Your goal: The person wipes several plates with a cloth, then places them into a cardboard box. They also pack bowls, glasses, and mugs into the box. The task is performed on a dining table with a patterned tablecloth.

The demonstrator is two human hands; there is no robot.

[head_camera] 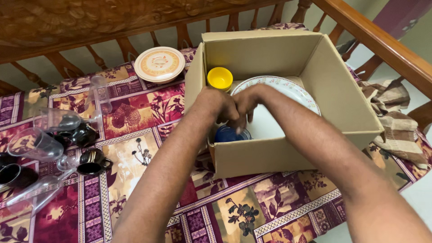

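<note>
both hands inside the cardboard box [342, 96] on the patterned bedspread [252, 211]: left hand [216, 104] and right hand [246, 101] touching, fingers curled down over a blue cup [228, 134], actual grip hidden. beside it a yellow cup [220, 78] and floral plate [288, 87]. dark cups [92, 163] and clear glasses [38, 145] well apart at left.

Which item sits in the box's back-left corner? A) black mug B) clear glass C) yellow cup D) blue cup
C: the yellow cup stands in the back-left corner of the box, beside the plate; the blue cup is at the front under both hands, left hand and right hand.
</note>
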